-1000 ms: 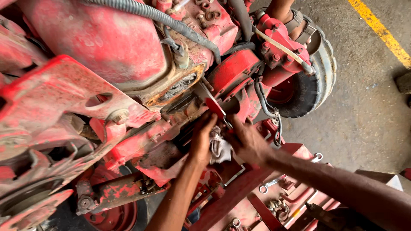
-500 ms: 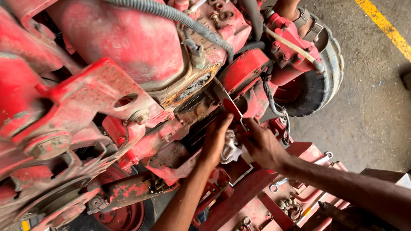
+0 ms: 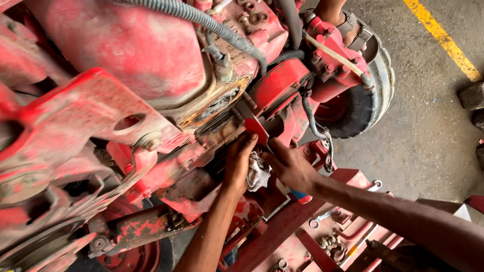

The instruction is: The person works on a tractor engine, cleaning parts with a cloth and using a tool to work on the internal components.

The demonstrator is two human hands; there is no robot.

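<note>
Floor [image 3: 428,131] was grey concrete, rough, lightly stained. Yellow painted line [image 3: 443,38] ran diagonally across upper right corner. Dark chunky objects [image 3: 474,95] sat at right edge on floor, kind unclear. Black rubber tyre [image 3: 375,90] rested on concrete, near line but apart from it. Light was even, daylight-like, soft shadows under tyre. No walls or windows were in view. Pale box corner [image 3: 461,211] showed at lower right.
</note>
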